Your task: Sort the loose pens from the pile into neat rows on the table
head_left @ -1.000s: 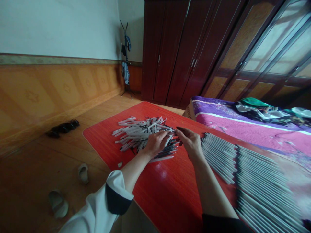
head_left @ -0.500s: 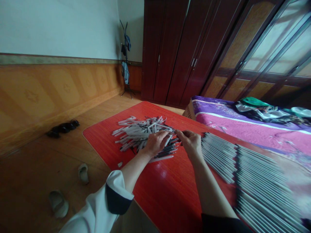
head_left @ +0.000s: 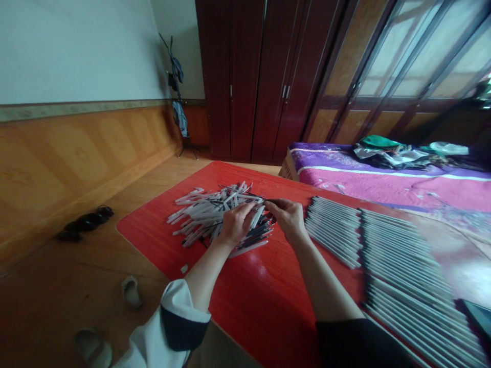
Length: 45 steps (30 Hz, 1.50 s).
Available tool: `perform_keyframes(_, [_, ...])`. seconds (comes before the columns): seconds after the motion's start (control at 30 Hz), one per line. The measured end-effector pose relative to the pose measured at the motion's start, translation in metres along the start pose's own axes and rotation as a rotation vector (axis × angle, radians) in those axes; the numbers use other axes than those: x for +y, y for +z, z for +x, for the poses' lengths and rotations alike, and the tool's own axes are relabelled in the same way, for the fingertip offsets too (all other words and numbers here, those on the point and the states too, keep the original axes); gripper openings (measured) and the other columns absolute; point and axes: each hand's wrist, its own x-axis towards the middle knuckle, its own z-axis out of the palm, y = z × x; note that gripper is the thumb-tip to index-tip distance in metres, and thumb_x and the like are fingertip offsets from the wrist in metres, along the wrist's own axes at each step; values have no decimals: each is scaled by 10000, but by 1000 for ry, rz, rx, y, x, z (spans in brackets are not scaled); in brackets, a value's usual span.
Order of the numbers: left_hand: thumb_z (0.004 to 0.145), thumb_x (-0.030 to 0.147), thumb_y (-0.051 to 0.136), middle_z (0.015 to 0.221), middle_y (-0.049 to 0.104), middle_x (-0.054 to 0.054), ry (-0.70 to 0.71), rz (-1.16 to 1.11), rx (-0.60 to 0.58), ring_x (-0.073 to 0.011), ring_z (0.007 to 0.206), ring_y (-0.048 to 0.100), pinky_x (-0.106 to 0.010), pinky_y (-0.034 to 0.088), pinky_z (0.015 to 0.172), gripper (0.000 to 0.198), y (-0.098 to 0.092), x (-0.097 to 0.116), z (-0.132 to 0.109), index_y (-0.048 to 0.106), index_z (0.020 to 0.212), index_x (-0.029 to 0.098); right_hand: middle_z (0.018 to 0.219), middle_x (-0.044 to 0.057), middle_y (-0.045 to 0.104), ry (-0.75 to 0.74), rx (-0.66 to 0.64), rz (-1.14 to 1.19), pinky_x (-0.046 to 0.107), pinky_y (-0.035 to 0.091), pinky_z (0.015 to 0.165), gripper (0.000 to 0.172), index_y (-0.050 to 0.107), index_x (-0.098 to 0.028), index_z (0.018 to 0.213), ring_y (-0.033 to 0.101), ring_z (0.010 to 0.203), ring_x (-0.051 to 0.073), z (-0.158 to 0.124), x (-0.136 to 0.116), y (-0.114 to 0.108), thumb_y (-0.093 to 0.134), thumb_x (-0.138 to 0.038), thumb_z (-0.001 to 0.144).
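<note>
From my remote seat, I have the bare left forearm (head_left: 205, 271) slanting inward out of a rolled white sleeve with a broad dark cuff (head_left: 181, 321), the bare left hand (head_left: 235, 223) curled with fingers bent. I angle the bare right forearm (head_left: 326, 281) in from a black sleeve (head_left: 356, 341), the bare right hand (head_left: 290, 217) pinching thumb to forefinger just beside the left fingertips.

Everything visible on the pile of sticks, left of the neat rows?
The pile is a loose, tangled heap of slim whitish sticks, plastic-looking, lying at many angles, with thin black pieces mixed in, densest at right. It rests on the red table. The left hand overlaps it in view; contact is unclear.
</note>
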Motion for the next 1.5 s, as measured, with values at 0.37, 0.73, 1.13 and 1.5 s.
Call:
perform_keyframes(0.37, [910,272,417,1001,684,-75,65,49,32,-167,945,639,-266,488,836,270,-1,-4,0,590,1099,188,547,34,617,86,61,77,219,380,382,355,695,-95,751,512,423,115,-2,-1,5,659,-423,620])
perform_keyframes(0.73, [925,328,356,783,641,-54,-252,-87,630,-121,599,629,-227,497,625,252,-9,-15,2,501,1054,167,505,23,596,-52,-188,-700,208,316,467,206,655,-154,561,533,514,127,-14,18,31,555,-273,696])
perform_keyframes(1.13, [921,340,359,788,663,-61,-248,-106,624,-131,627,636,-230,486,623,256,-11,-11,3,507,1040,169,727,75,693,-128,-419,-1071,238,354,542,182,698,-204,726,637,727,204,-35,16,47,578,-340,742])
perform_keyframes(1.5, [916,318,375,751,633,-38,-259,-204,621,-111,567,603,-220,468,606,218,-11,-9,3,493,1016,165,776,76,695,55,-185,-1072,235,350,559,235,703,-193,809,629,749,194,-10,21,24,514,-326,767])
